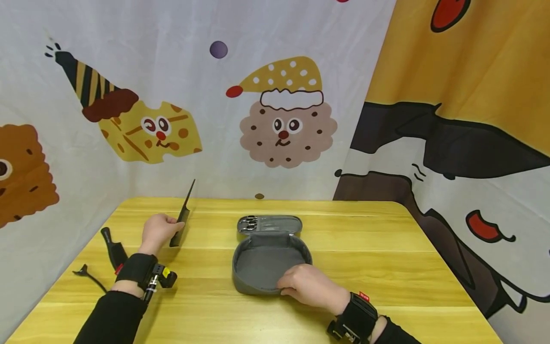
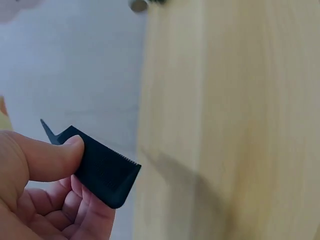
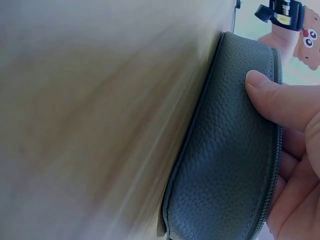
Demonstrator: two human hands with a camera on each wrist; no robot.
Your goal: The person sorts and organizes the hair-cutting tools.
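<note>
My left hand point(image 1: 160, 232) pinches a black rat-tail comb point(image 1: 185, 213) between thumb and fingers above the left part of the table, its thin tail pointing up and away. In the left wrist view the thumb presses on the flat of the comb point(image 2: 102, 170). My right hand point(image 1: 310, 286) grips the near right rim of a grey zippered case point(image 1: 241, 282), thumb outside on the leathery wall point(image 3: 225, 135) and fingers over the zipper edge. The case lies unzipped on the table, and its main compartment shows only a bare grey bottom. Scissors point(image 1: 250, 222) sit in the folded-back lid point(image 1: 279, 223).
To the left, partly behind my left wrist, lie a black brush-like tool with a handle point(image 1: 113, 248) and a thin black piece with a forked end point(image 1: 83, 271). The wooden table point(image 1: 378, 258) ends at a printed cloth backdrop point(image 1: 206, 177).
</note>
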